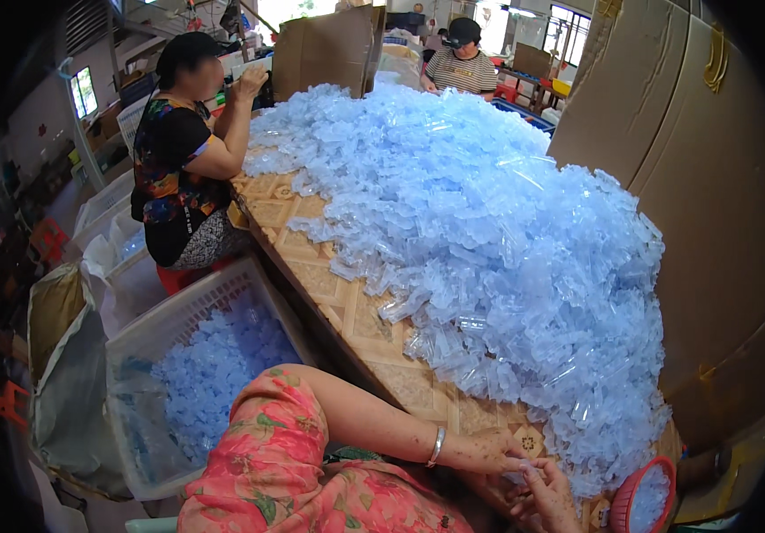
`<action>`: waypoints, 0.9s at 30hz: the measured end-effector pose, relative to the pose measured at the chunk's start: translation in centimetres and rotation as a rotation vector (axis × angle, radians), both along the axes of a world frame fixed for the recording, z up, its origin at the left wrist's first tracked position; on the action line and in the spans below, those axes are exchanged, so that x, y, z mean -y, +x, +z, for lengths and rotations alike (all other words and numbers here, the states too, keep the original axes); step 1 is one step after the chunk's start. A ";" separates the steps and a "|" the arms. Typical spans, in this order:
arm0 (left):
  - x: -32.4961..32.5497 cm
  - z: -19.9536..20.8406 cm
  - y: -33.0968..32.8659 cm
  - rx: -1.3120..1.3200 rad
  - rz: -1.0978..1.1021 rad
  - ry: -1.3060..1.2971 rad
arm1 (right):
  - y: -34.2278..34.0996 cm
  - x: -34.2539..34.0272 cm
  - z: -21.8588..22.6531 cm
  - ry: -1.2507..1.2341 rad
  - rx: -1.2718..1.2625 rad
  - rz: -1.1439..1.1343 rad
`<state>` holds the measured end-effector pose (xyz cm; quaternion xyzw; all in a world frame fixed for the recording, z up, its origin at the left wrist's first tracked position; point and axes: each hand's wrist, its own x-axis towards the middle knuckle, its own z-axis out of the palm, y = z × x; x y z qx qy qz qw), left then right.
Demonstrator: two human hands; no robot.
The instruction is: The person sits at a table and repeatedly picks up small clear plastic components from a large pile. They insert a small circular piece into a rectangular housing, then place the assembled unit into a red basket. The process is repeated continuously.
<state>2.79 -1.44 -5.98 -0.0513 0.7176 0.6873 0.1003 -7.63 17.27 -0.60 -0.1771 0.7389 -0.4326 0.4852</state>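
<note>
My left hand [487, 449], with a silver bangle at its wrist, meets my right hand [551, 499] at the near edge of the table. The fingers of both are closed in a pinch around a small clear plastic piece [516, 477], mostly hidden by the fingertips. Just beyond them rises a big heap of translucent, bluish plastic pieces [489, 240], spread over the patterned tabletop [347, 306]. Beside my right hand a red plastic basket [619, 508] holds more of the pale pieces.
A white plastic crate [125, 417] with similar pieces stands left of the table. Tall cardboard [702, 222] walls the right side, and another cardboard sheet [322, 55] stands at the back. One person [191, 160] sits at the left edge, another [461, 67] beyond the heap.
</note>
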 end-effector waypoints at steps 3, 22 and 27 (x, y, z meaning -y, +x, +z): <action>0.0 0.1 0.0 0.048 -0.040 0.089 | 0.2 0.6 0.7 0.041 0.030 -0.016; -0.4 -0.3 -0.6 0.210 0.041 0.310 | -0.2 1.5 0.8 0.097 0.045 0.054; -1.0 -1.5 -0.5 0.122 0.079 0.318 | 1.1 0.8 -1.0 0.017 -0.010 -0.090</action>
